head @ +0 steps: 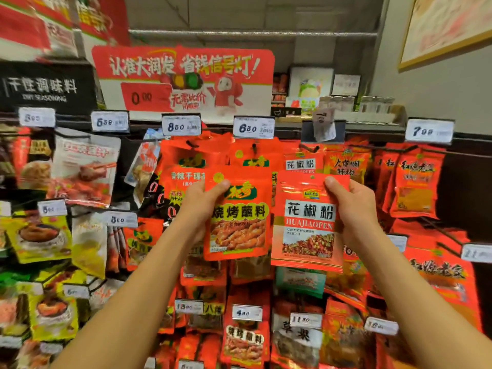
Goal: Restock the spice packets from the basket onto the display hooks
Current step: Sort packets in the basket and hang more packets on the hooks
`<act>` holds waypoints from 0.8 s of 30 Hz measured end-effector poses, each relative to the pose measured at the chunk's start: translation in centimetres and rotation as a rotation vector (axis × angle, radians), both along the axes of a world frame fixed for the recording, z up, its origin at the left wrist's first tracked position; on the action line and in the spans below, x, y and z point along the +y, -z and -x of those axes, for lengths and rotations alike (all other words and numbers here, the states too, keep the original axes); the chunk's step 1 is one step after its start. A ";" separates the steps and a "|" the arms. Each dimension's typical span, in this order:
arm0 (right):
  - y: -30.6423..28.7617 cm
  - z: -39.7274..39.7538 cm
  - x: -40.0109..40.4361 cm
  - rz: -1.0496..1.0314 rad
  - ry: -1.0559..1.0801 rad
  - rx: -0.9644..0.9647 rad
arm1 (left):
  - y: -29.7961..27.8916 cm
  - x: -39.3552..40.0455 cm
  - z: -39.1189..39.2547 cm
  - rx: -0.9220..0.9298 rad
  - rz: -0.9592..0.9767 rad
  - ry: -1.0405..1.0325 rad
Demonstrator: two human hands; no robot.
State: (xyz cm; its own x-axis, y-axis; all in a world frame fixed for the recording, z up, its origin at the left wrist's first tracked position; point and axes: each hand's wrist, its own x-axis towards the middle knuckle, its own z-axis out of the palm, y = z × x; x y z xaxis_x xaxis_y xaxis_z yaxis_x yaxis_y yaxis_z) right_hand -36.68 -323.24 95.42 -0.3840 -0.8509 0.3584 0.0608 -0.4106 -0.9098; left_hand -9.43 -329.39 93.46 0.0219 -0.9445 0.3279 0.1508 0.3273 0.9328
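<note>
Left hand, right hand grip packets near, perhaps touching, hung stock

Glossy plastic-film spice packets hang beneath paper price tags.

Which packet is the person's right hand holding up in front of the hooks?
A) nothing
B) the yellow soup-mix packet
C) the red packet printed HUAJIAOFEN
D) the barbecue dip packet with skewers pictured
C: the right hand pinches the HUAJIAOFEN packet at its top corner, while the left hand holds the barbecue packet.
</note>
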 end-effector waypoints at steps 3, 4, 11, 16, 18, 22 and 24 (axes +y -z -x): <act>-1.2 0.6 -1.0 0.001 -0.018 0.013 | -1.6 -1.2 1.4 -0.007 0.030 0.001; -1.5 0.7 -1.2 -0.004 -0.019 0.030 | -2.2 -1.6 1.9 -0.010 0.032 -0.007; -2.8 0.5 -2.4 0.021 0.004 0.151 | -5.2 -4.5 4.0 -0.027 0.059 -0.074; -2.4 0.5 -2.5 0.022 0.011 0.180 | -5.2 -5.6 4.3 -0.053 0.072 -0.142; -2.3 0.5 -2.5 0.022 0.010 0.183 | -5.0 -5.6 4.2 -0.049 0.067 -0.154; -2.1 0.3 -2.7 0.027 0.004 0.183 | -5.3 -6.0 4.4 -0.053 0.055 -0.204; -2.0 0.2 -2.8 0.023 0.000 0.182 | -5.4 -6.3 4.7 -0.057 0.045 -0.235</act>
